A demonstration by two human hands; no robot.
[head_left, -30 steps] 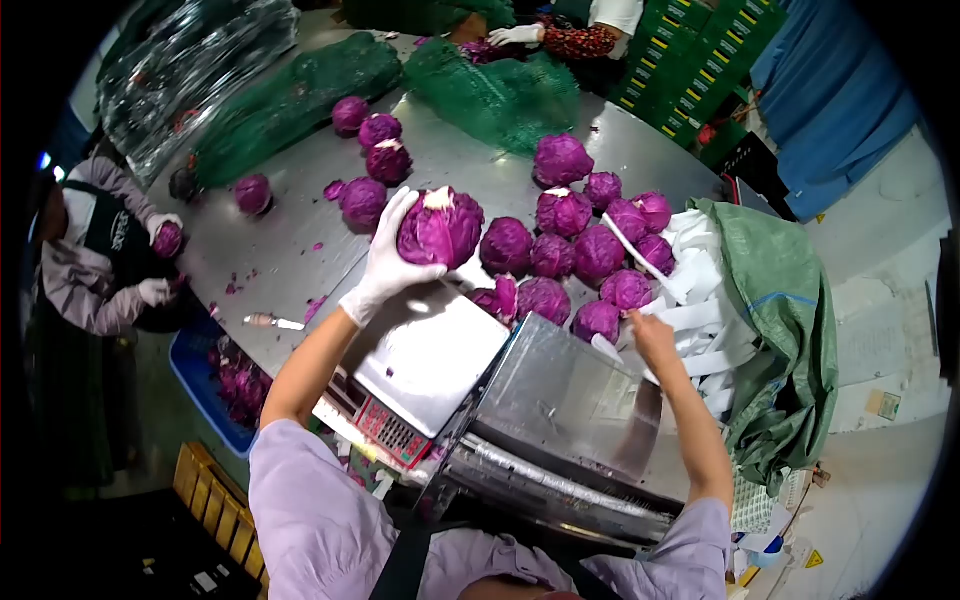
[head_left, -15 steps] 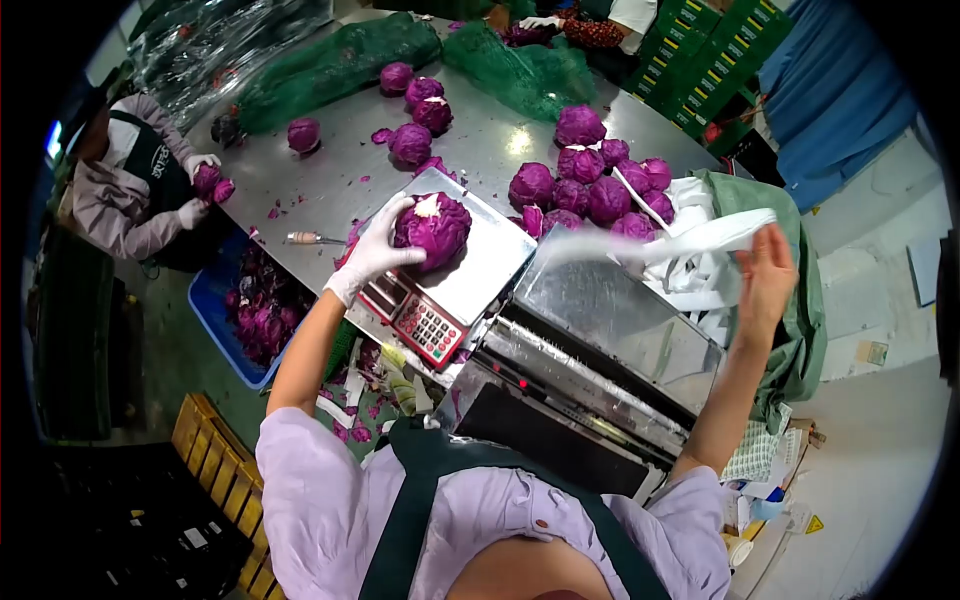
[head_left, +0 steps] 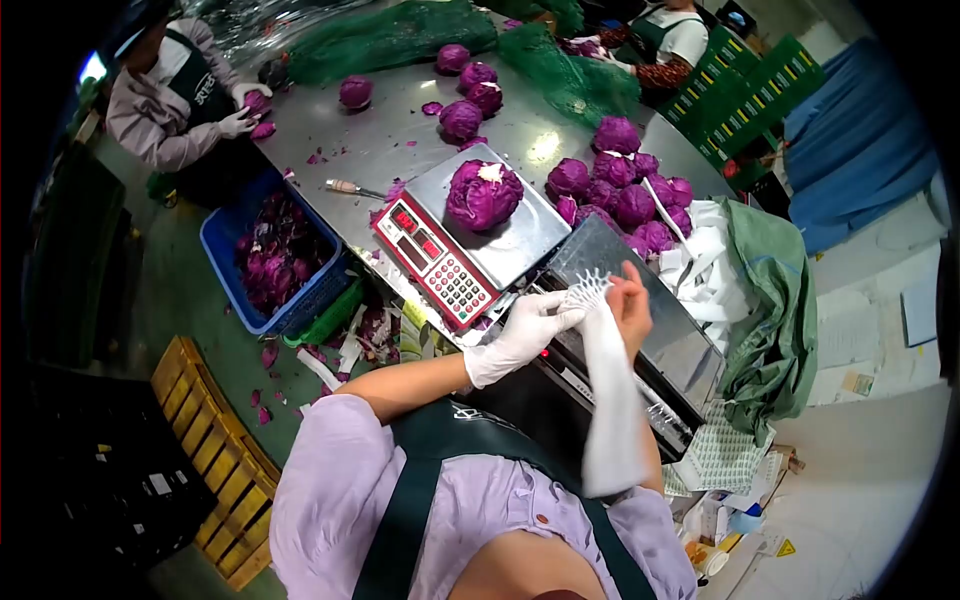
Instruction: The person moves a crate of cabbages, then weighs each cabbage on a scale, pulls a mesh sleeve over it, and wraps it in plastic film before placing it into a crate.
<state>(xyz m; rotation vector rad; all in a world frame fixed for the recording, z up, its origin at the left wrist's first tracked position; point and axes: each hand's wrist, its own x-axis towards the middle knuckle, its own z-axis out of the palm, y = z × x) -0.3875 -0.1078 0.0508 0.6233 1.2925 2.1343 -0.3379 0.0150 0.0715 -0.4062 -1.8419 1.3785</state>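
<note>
My left hand (head_left: 522, 335), in a white glove, pinches the edge of a white foam mesh sleeve (head_left: 612, 425). The bare right hand (head_left: 632, 308) grips the same sleeve from the other side; some of its fingers are hidden. Between my hands the top of the netting is stretched apart, while the rest hangs down blurred in front of my right forearm. A purple cabbage (head_left: 484, 195) with a pale cut stem sits on the plate of a red and white digital scale (head_left: 436, 262), beyond my left hand.
Several cabbages (head_left: 634, 206) are heaped right of the scale, beside white sleeves (head_left: 708, 262). A wooden-handled knife (head_left: 352, 188) lies left. A blue crate (head_left: 222, 265) holds purple leaves. A metal machine (head_left: 650, 300) stands under my right hand. Co-workers (head_left: 165, 90) are at the table's far sides.
My left hand has left the cabbage on the scale and moved to the sleeve. My right hand has brought the sleeve in from the right. The view has shifted.
</note>
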